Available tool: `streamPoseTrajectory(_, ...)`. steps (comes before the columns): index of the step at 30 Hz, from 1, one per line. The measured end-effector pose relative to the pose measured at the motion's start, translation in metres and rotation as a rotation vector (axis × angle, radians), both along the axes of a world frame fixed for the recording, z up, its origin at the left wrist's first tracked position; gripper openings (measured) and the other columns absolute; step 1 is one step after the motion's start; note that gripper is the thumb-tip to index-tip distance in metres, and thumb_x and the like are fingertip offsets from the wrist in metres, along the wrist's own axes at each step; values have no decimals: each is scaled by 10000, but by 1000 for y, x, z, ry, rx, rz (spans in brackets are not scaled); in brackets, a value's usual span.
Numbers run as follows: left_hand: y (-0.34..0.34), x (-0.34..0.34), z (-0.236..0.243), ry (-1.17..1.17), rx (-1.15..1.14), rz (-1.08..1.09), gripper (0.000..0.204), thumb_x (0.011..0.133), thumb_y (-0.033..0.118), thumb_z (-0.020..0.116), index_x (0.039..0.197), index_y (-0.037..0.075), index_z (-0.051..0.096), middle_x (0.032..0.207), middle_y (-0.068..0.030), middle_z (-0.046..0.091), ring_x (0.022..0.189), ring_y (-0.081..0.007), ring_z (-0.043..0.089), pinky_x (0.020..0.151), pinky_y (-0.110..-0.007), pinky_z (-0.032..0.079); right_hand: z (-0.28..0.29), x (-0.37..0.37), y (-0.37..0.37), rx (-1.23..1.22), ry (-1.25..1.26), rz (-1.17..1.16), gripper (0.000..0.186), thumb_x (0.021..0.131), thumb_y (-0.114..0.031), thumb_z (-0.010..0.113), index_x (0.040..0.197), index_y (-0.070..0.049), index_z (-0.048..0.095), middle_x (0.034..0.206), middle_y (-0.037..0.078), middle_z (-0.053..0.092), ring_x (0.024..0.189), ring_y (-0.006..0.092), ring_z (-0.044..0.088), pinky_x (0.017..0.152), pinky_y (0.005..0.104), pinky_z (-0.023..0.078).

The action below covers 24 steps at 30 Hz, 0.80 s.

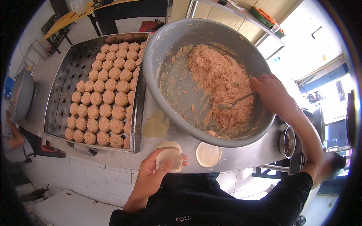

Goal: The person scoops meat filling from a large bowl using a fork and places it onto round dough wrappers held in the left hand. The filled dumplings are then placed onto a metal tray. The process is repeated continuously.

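Note:
My left hand (151, 175) is closed on a round, pale dough wrapper (170, 159) near the table's front edge; the edge of another wrapper (169, 144) shows just behind it. Over the right side of a big grey basin (166, 101), my right hand (268, 90) grips a metal fork (235, 101) by its handle. The fork's head lies against a mound of pink minced meat filling (222, 71) inside. One more dough wrapper (209, 154) lies flat on the table, in front of the basin. Thin smears of filling coat the basin's inner wall.
A perforated metal steamer tray (62, 98) on the left carries rows of meat-topped dumplings (109, 96). Pale wrappers (155, 124) lie between tray and basin. A small metal bowl (288, 141) sits at the right. Another person's arm (15, 135) shows at far left, beside a grey tub (24, 94).

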<state>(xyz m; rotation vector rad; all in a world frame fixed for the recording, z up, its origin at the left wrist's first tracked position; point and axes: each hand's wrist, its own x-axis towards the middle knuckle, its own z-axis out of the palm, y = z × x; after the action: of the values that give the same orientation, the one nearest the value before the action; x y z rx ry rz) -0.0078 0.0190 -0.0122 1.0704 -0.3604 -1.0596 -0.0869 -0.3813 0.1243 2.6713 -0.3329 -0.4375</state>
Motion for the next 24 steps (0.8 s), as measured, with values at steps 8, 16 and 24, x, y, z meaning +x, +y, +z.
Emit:
streamPoseTrajectory(8,-10,1,4,-37,-47,100,532,1086,-25,472,1608,-27,370,1556,-258,570,1449,-336,576,1242,-454,408,19,37,60,372,175,-57,227,947,-82,728,1162,-26,681,1109,147,719,1137,348,720,1025,491,541)
streamPoseTrajectory(16,-17,-1,12,77,-143,139,615,1057,-63,479,1644,-19,301,1665,-239,448,1566,-340,437,1300,-447,319,-2,100,94,-342,64,296,90,919,-241,780,995,-202,808,1141,33,714,1103,180,715,998,359,475)
streamPoseTrajectory(24,-23,-1,5,-3,-210,135,618,1053,-32,544,1630,-31,320,1589,-203,516,1519,-272,477,1281,-427,330,-27,150,83,-687,77,419,131,953,-304,742,1055,-246,800,1075,-32,706,1130,147,652,1113,373,345)
